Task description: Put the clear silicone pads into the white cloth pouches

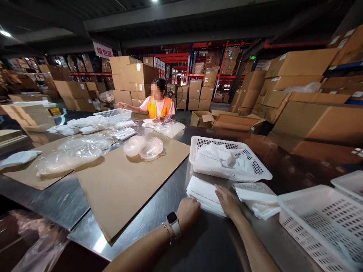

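Observation:
A stack of flat, folded white pieces (205, 192) with a thin dark line across the top lies on the metal table. At its near left corner, my left hand (188, 212) is closed, wearing a watch on the wrist; its fingertips are hidden. My right hand (227, 200) rests along the stack's right side, fingers stretched out. Right of it lies a second loose pile of white printed pieces (256, 196). Just behind the stack, a white perforated basket (241, 174) contains crumpled and folded white pieces (221, 155).
Brown cardboard (136, 181) covers the table's left part, bearing two translucent round bowl-like things (151, 148) and clear plastic bags (73, 153). Another white basket (320, 215) stands at right. Across the table, a person in an orange vest (161, 108) works near another basket (115, 114). Cartons (300, 64) surround the area.

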`<state>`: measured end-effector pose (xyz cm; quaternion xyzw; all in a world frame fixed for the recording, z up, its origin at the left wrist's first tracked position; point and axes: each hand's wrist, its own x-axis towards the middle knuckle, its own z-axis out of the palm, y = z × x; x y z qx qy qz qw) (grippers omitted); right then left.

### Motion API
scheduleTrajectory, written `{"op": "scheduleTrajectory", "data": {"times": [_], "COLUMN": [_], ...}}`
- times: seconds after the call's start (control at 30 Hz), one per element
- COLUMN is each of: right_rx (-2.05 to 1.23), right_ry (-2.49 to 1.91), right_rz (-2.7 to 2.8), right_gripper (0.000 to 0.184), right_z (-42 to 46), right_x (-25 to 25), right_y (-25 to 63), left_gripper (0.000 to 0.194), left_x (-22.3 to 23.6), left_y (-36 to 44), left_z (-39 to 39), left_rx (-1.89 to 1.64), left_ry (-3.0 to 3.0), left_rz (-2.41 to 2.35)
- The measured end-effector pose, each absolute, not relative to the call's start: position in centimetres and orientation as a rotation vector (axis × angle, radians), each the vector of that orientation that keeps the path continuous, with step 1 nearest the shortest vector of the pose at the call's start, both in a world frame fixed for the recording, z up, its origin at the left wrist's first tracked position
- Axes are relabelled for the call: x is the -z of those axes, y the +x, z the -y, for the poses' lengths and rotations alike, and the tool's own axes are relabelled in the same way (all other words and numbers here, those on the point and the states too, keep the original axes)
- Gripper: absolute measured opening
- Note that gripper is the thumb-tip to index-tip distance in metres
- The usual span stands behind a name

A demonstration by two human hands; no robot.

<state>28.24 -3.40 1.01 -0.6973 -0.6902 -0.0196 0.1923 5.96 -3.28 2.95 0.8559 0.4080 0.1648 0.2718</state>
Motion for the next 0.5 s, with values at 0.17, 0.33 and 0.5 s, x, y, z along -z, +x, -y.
{"op": "scheduleTrajectory", "data": {"times": [0.17,0.33,0.5], "right_rx": [0.112,0.039,-0.021], "right_ry": [-2.127,-2.261,-2.174], "right_rz": [1.904,1.835,1.843], "right_gripper": [0.036,0.036,0.038], "right_z": [4.4,5.8,6.1], "right_x": [-1.6,-1.3,-1.8], "right_y": [27.1,24.2,22.5], "left_gripper": [0.042,0.041,0.059], "left_x": [-2.7,-3.1,-3.0], "left_y": [7.7,6.1,4.6], "left_z": [1.9,-0.3,-1.6], "left_rx": [-0.413,-0.632,-0.76], "left_ry": [2.072,2.05,2.219], "left_rz": [-1.139,-1.184,-1.174]}}
